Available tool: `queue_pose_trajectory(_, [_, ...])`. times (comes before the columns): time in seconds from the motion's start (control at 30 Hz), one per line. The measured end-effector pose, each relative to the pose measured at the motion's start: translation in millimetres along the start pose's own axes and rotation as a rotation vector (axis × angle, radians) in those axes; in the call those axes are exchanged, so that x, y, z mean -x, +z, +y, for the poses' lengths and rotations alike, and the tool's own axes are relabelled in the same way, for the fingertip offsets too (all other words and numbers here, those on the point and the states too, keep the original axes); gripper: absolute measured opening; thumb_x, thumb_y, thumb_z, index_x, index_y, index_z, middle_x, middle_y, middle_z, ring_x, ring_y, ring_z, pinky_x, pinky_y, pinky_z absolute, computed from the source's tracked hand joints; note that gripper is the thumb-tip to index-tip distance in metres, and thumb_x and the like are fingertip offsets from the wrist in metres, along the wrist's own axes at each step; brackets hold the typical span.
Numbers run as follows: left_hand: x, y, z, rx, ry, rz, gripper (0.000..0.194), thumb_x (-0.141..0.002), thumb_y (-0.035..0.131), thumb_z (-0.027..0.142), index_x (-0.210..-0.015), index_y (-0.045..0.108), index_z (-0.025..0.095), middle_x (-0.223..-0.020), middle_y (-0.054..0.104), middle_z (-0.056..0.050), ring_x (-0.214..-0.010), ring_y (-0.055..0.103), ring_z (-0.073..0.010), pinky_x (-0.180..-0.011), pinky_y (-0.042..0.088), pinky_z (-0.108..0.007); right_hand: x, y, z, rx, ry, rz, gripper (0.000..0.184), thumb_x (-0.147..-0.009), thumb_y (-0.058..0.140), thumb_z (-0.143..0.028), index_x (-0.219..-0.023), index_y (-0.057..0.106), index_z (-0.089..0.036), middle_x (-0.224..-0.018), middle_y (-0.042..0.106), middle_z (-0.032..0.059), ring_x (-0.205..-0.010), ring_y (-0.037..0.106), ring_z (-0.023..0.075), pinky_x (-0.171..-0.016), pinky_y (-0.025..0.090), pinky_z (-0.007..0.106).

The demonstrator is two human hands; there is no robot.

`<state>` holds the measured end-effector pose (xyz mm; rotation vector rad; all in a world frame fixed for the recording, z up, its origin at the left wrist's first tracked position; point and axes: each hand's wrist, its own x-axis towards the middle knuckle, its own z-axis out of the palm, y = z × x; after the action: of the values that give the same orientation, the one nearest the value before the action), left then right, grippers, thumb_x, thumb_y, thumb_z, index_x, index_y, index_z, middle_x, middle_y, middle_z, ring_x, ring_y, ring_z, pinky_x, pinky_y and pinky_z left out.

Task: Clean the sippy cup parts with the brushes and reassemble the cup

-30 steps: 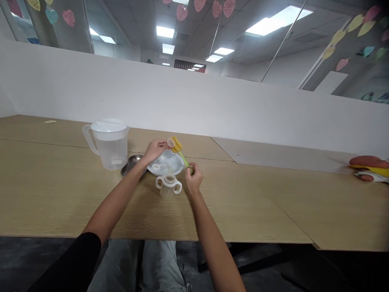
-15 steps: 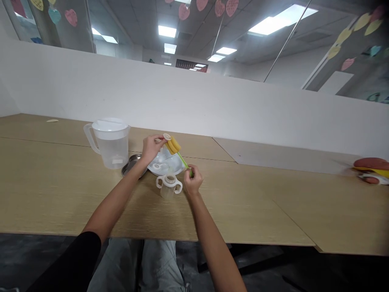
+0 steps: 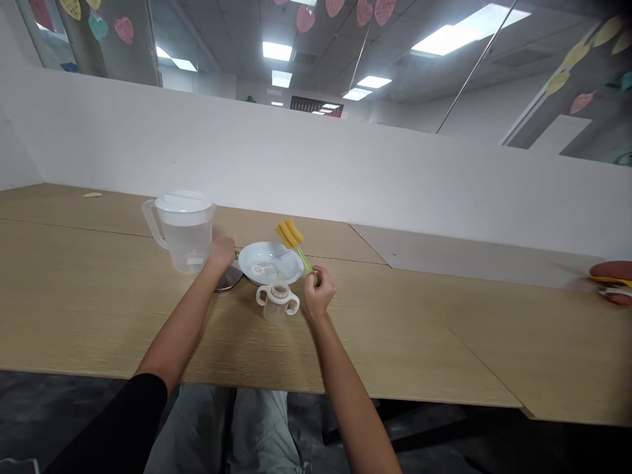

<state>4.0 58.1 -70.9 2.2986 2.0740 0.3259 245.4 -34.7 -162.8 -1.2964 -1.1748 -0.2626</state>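
In my right hand (image 3: 318, 291) is the green handle of a bottle brush (image 3: 291, 235), its yellow sponge head raised above the far rim of a white bowl (image 3: 247, 255). My left hand (image 3: 222, 251) reaches over a round metal dish (image 3: 230, 279), beside the pitcher; its fingers are hidden, so what it holds cannot be seen. Clear parts (image 3: 269, 268) lie in the bowl. Just in front of the bowl stands an uncapped baby bottle (image 3: 277, 303) with two white handles, upright between my forearms.
A clear lidded pitcher (image 3: 185, 234) stands left of the dish. A pale flat piece (image 3: 92, 195) lies at the far left of the wooden table (image 3: 409, 329). Red and yellow items (image 3: 612, 280) sit at the right edge. A white wall (image 3: 296, 164) rises behind.
My left hand has moved left and down from the sponge head to the metal dish; the white ring it held is out of sight. My right hand keeps the brush.
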Motion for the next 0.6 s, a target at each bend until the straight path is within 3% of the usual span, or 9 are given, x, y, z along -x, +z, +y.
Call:
queue_pose_trajectory(0.17, [0,12.3,-2,-0.065,-0.043,-0.075,0.027,-0.09,0.058,0.033,-0.107,0.061,0.012,-0.107,0.064,-0.008,-0.098,0.062,-0.0191,-0.087,0.052,-0.041,0,0,-2,0.041,-0.006,-0.009,0.025,-0.078,0.039,-0.027,-0.081,0.061,-0.017,-0.052,0.047,-0.0042,-0.046,0.039,0.0112,-0.051,0.03,0.023])
queue_pose_trajectory(0.23, [0,11.2,-3,-0.064,-0.029,-0.065,0.025,-0.09,0.058,0.031,-0.106,0.062,0.012,-0.106,0.064,-0.009,-0.098,0.062,-0.0203,-0.086,0.052,-0.041,0,0,-2,0.046,-0.003,-0.001,0.024,-0.078,0.039,-0.027,-0.081,0.061,-0.017,-0.052,0.047,-0.0044,-0.045,0.038,0.011,-0.051,0.029,0.023])
queue_pose_trajectory(0.43, [2,-1.6,16,0.01,0.107,0.048,0.021,-0.084,0.058,0.022,-0.093,0.07,0.007,-0.099,0.066,-0.027,-0.102,0.061,-0.0385,-0.082,0.047,-0.046,-1,0,-3,0.045,0.016,-0.01,0.025,-0.078,0.039,-0.028,-0.081,0.061,-0.017,-0.053,0.049,-0.0034,-0.046,0.039,0.0115,-0.051,0.029,0.023])
queue_pose_trajectory(0.6, [13,15.1,56,0.14,0.357,0.029,0.031,-0.083,0.06,0.035,-0.107,0.069,0.018,-0.11,0.067,-0.017,-0.105,0.062,-0.0292,-0.088,0.046,-0.034,-1,0,-3,0.051,0.017,-0.016,0.026,-0.077,0.038,-0.028,-0.081,0.062,-0.017,-0.054,0.053,-0.002,-0.048,0.044,0.0123,-0.052,0.031,0.023])
